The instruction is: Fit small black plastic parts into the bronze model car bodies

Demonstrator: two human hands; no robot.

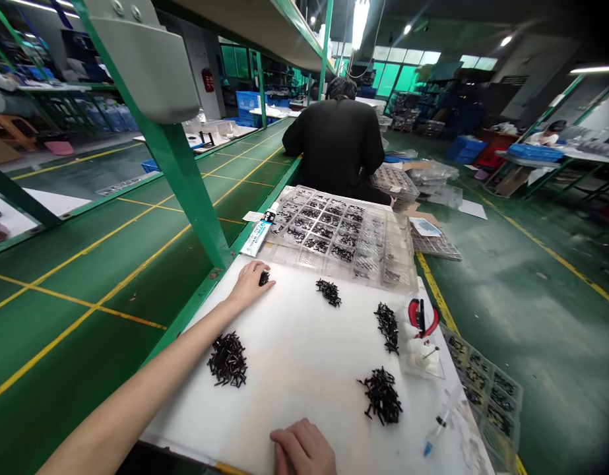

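Worktop (304, 343): white, bearing separate piles of small black pins (383, 396).
Left hand (249, 284): cupped at the far-left pile (264, 278); whether it grips cannot be told.
Right hand (307, 450): near edge, fingers bent, grip unclear.

Surface (304, 356), lower centre: smooth, faintly glossy. Trays (368, 265), centre: clear, glossy plastic. Small pieces (227, 359), lower left of centre — slightly shiny. Conveyor belt (106, 280), left — smooth, low sheen. Worker's top (338, 142), upper centre: matt cloth.
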